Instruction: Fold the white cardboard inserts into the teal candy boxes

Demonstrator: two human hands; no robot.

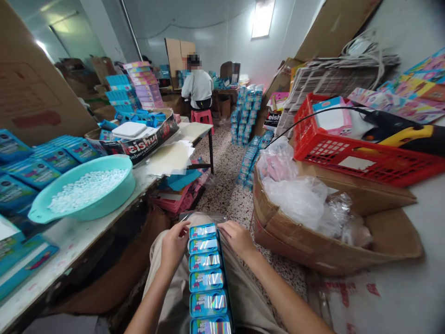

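Observation:
A row of several small teal packets (207, 278) with shiny foil fronts lies along my lap. At its far end sits a clear plastic bag (203, 217), stretched over the first packet. My left hand (174, 246) grips the left side of the row's far end, fingers curled on the bag edge. My right hand (237, 237) holds the right side the same way. Both hands press against the top packets.
A teal basin (86, 185) of white pellets stands on the table at left, among blue packets (21, 171). A cardboard box (330, 232) with plastic bags sits at right, a red basket (361, 153) above it. A person (197, 88) sits far back on a pink stool.

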